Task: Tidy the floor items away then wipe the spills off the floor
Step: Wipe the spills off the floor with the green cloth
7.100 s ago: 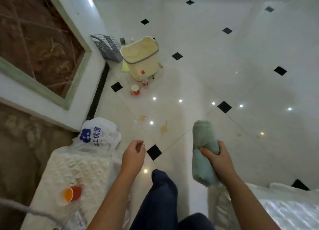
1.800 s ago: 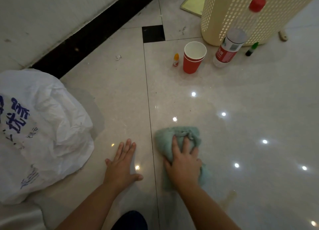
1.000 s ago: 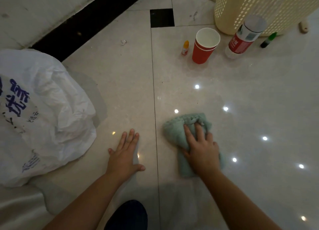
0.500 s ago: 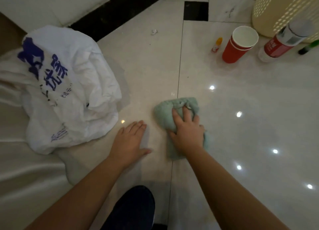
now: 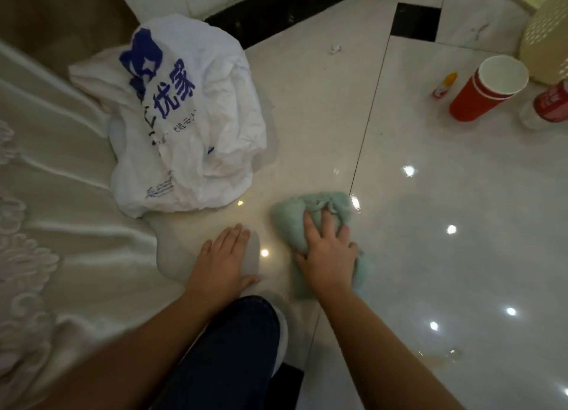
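Open room is all to the right: the glossy floor (image 5: 461, 256) past the green cloth (image 5: 292, 222) is bare tile up to a yellowish spill (image 5: 442, 360) low on the right, well apart from the cloth. The left is boxed in by a crumpled white plastic bag (image 5: 190, 126) and draped white fabric (image 5: 61, 225), with the black skirting strip (image 5: 276, 6) behind. Up top right sit a red cup (image 5: 482, 92), a small orange-capped tube (image 5: 444, 85), a red-label bottle (image 5: 550, 105) and the cream basket (image 5: 547, 40), bunched close together. The hands are apart: the left hand (image 5: 224, 262) is flat on the tile, fingers straight, and the right hand (image 5: 329, 256) presses down on the cloth with spread fingers. A dark-trousered knee (image 5: 227, 357) is just below. Compared to 1 second ago, the cloth has slid left across the grout line, nearer the left hand, which hasn't budged.
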{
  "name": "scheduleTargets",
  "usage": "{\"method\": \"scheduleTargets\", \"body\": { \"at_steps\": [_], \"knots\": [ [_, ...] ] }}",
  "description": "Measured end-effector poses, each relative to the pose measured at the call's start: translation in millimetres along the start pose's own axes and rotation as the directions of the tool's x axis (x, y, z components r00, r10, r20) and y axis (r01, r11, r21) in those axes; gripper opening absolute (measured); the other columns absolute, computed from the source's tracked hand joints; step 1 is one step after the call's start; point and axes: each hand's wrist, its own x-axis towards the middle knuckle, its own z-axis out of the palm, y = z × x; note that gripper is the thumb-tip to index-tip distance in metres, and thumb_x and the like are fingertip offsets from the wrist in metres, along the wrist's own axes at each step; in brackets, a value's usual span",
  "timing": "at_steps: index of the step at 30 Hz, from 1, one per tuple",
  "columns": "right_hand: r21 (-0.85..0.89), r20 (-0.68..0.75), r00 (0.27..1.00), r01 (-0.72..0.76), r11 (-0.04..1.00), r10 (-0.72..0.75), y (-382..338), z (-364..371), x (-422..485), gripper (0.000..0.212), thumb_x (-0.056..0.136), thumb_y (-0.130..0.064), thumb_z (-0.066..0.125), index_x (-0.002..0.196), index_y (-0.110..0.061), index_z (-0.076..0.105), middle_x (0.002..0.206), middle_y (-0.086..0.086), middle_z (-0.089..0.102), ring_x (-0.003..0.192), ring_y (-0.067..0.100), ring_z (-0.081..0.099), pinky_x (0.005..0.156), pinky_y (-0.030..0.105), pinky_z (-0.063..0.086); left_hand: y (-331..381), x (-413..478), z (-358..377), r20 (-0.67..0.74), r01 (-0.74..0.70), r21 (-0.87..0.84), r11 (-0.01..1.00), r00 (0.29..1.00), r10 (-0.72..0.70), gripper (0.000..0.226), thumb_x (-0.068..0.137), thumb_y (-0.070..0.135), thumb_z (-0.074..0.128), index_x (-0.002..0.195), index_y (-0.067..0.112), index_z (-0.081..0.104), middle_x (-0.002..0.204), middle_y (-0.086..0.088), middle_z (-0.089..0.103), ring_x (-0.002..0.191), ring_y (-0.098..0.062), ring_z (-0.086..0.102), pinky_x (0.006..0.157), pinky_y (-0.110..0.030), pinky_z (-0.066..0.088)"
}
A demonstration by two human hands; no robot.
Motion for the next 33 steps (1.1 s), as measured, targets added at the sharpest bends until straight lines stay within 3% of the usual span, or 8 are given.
{"method": "scheduleTargets", "body": {
  "at_steps": [3, 6, 10, 13, 18, 22, 26, 33],
  "knots": [
    [-0.114, -0.006, 0.979, 0.204, 0.972, -0.206, 13, 3, -13, 0.082, 0.056, -0.058, 0.075, 0.128, -0.028, 0.051, 0.128, 0.012, 0.059, 0.095, 0.041, 0.062, 0.065, 0.050, 0.053, 1, -1, -1, -0.019, 0.013, -0.003, 1.000, 1.000, -0.013, 0.093, 0.082, 0.059, 0.052, 0.149, 0.017, 0.004, 0.159, 0.000, 0.002, 0.147, -0.015, 0.006, 0.117, -0.036, 0.010],
    [-0.179, -0.039, 0.967, 0.243, 0.953, -0.253, 65, 5, -10, 0.082, 0.050, -0.054, 0.079, 0.123, -0.027, 0.054, 0.121, 0.013, 0.064, 0.084, 0.040, 0.065, 0.056, 0.045, 0.053, 1, -1, 1, 0.009, 0.034, -0.023, 0.999, 0.999, -0.034, 0.094, 0.081, 0.058, 0.054, 0.150, 0.016, 0.005, 0.159, -0.001, 0.002, 0.147, -0.017, 0.006, 0.117, -0.038, 0.009],
    [0.088, -0.164, 0.959, -0.220, 0.971, 0.232, 108, -25, 11, 0.069, 0.083, -0.047, 0.057, 0.143, -0.030, 0.030, 0.152, 0.011, 0.027, 0.123, 0.042, 0.037, 0.090, 0.051, 0.041, 11, 2, 5, 0.028, 0.010, -0.043, 0.999, 1.000, -0.009, 0.096, 0.080, 0.056, 0.057, 0.149, 0.015, 0.004, 0.159, -0.001, 0.002, 0.147, -0.018, 0.006, 0.117, -0.038, 0.009],
    [0.112, -0.136, 0.927, -0.337, 0.935, 0.351, 80, -20, 7, 0.075, 0.080, -0.049, 0.058, 0.145, -0.030, 0.025, 0.153, 0.011, 0.021, 0.128, 0.044, 0.032, 0.092, 0.052, 0.039, 20, 11, 4, 0.031, -0.017, -0.012, 1.000, 0.999, 0.017, 0.103, 0.077, 0.057, 0.061, 0.149, 0.015, 0.001, 0.159, -0.001, -0.001, 0.147, -0.017, 0.005, 0.117, -0.038, 0.009],
    [0.015, 0.010, 1.000, -0.013, 1.000, 0.013, 22, 8, -38, 0.080, 0.074, -0.049, 0.065, 0.143, -0.031, 0.029, 0.152, 0.014, 0.027, 0.125, 0.049, 0.039, 0.088, 0.057, 0.042, 38, 28, -1, 0.110, 0.003, 0.105, 0.994, 0.994, -0.015, 0.129, 0.064, 0.061, 0.071, 0.148, 0.009, -0.012, 0.158, -0.004, -0.014, 0.147, -0.020, -0.005, 0.118, -0.043, 0.007],
    [-0.081, -0.040, 0.998, 0.053, 0.995, -0.057, 64, 2, -33, 0.083, 0.042, -0.062, 0.079, 0.118, -0.031, 0.062, 0.120, 0.007, 0.065, 0.087, 0.037, 0.066, 0.054, 0.044, 0.053, 52, 40, 3, 0.110, -0.008, 0.110, 0.994, 0.994, -0.004, 0.137, 0.058, 0.066, 0.071, 0.146, 0.009, -0.017, 0.157, -0.006, -0.019, 0.146, -0.022, -0.010, 0.118, -0.046, 0.006],
    [0.050, -0.224, 0.958, -0.171, 0.984, 0.178, 143, -13, -17, 0.078, 0.058, -0.050, 0.078, 0.129, -0.027, 0.054, 0.135, 0.013, 0.053, 0.101, 0.044, 0.057, 0.067, 0.049, 0.051, 71, 65, -3, 0.128, -0.098, 0.133, 0.986, 0.988, 0.081, 0.139, 0.056, 0.068, 0.070, 0.146, 0.012, -0.020, 0.156, -0.004, -0.024, 0.145, -0.022, -0.016, 0.116, -0.051, 0.004],
    [0.157, -0.171, 0.831, -0.508, 0.847, 0.530, 229, -42, -18, 0.072, 0.084, -0.051, 0.052, 0.145, -0.036, 0.018, 0.156, 0.005, 0.012, 0.128, 0.040, 0.029, 0.093, 0.050, 0.040, 91, 111, -23, 0.293, -0.236, 0.212, 0.948, 0.941, 0.169, 0.143, 0.055, 0.058, 0.079, 0.143, 0.017, -0.026, 0.149, -0.001, -0.040, 0.140, -0.029, -0.030, 0.111, -0.063, 0.011]
  ]
}}
